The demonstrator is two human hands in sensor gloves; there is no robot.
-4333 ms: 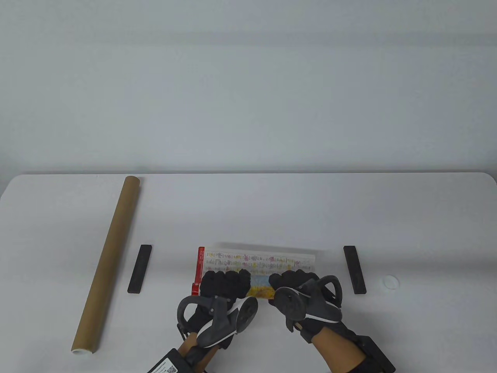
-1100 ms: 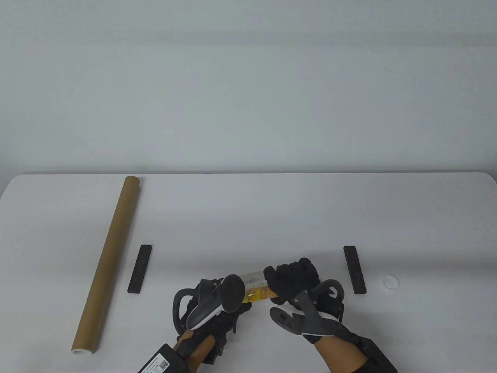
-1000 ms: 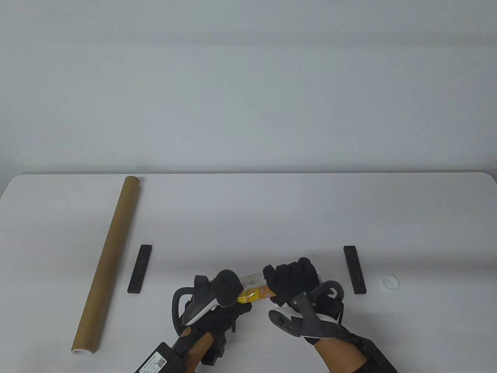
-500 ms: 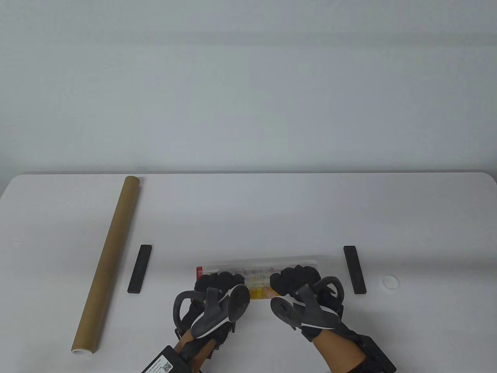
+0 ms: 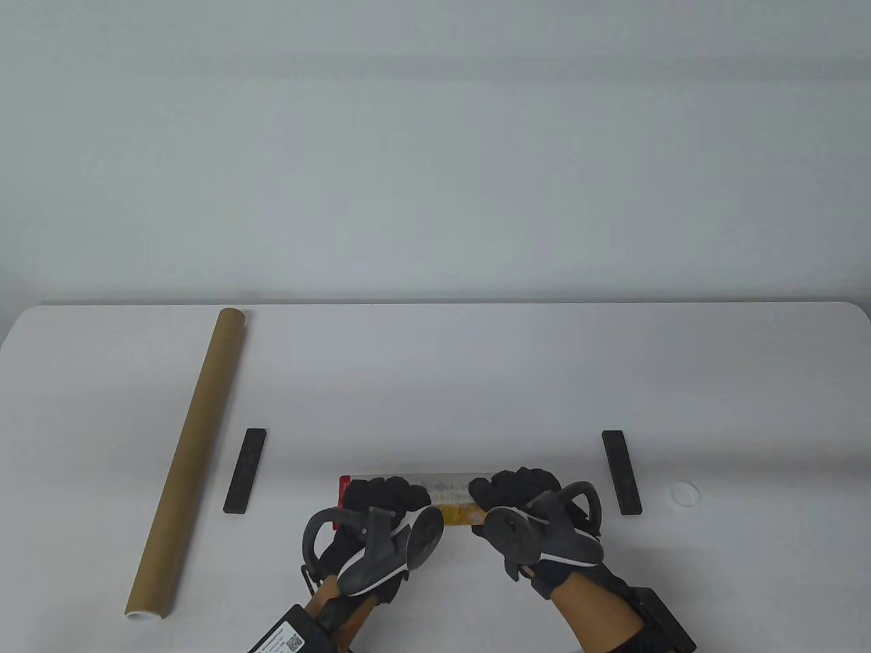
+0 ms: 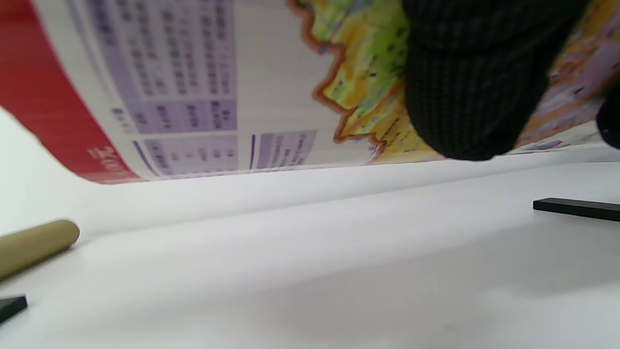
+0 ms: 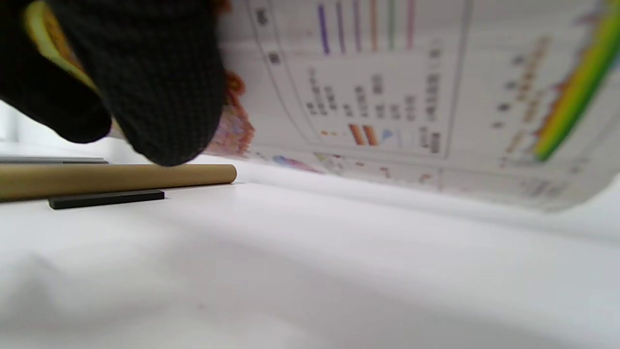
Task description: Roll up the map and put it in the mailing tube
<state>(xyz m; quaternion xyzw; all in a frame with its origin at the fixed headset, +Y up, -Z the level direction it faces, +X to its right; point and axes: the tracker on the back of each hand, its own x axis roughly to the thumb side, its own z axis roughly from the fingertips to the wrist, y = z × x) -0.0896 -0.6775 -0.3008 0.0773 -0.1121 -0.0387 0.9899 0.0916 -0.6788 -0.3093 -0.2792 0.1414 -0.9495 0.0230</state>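
Note:
The map [image 5: 449, 495] lies rolled into a short roll at the table's near middle, its red end sticking out on the left. My left hand [image 5: 381, 495] grips the roll's left part and my right hand [image 5: 514, 488] grips its right part. In the left wrist view the printed map [image 6: 203, 82] curves above the table with a gloved finger [image 6: 474, 82] on it. In the right wrist view a gloved finger [image 7: 155, 82] lies on the map [image 7: 387, 82]. The brown mailing tube [image 5: 190, 456] lies at the left, its near end open.
A black bar [image 5: 245, 471] lies between the tube and my left hand. A second black bar [image 5: 621, 471] lies right of my right hand. A small white cap [image 5: 684, 492] sits further right. The table [image 5: 435, 367] is white.
Since 4.3 s ago the flat strip of map has been wound in, so the roll is narrower. In the last second both hands turned back palm-down over it.

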